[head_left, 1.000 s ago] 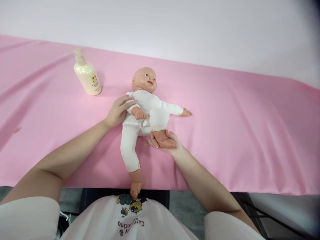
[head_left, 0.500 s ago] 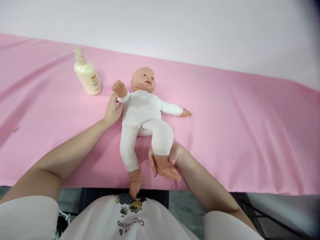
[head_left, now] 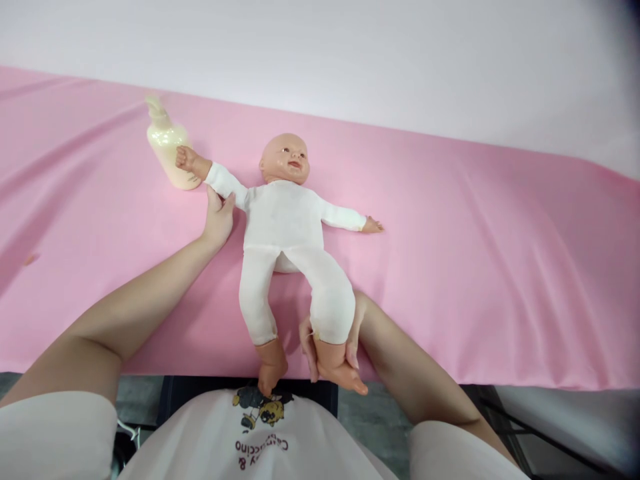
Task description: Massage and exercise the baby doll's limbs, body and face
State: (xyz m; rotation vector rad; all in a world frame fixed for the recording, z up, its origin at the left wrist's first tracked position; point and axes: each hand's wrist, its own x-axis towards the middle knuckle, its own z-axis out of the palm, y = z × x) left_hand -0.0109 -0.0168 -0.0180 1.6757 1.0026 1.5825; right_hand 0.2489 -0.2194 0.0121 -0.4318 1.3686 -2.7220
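A baby doll (head_left: 283,217) in a white cloth suit lies on its back on the pink cloth, head away from me. My left hand (head_left: 219,217) is closed around the doll's arm on the left side, which stretches out toward the bottle; part of my fingers is hidden under the sleeve. My right hand (head_left: 356,327) grips the lower leg on the right from beneath, with fingers showing on both sides of the ankle. The doll's other leg (head_left: 257,293) lies straight toward me, its foot at the table's near edge.
A cream pump bottle (head_left: 170,150) stands at the back left, partly covered by the doll's fist. Pink cloth (head_left: 475,267) with folds covers the table. A small brownish speck (head_left: 30,259) lies at the far left. A white wall (head_left: 400,60) rises behind.
The doll's left-side arm has swung outward to the left, along with my left hand. Its right-side leg has straightened toward me, my right hand moving with it.
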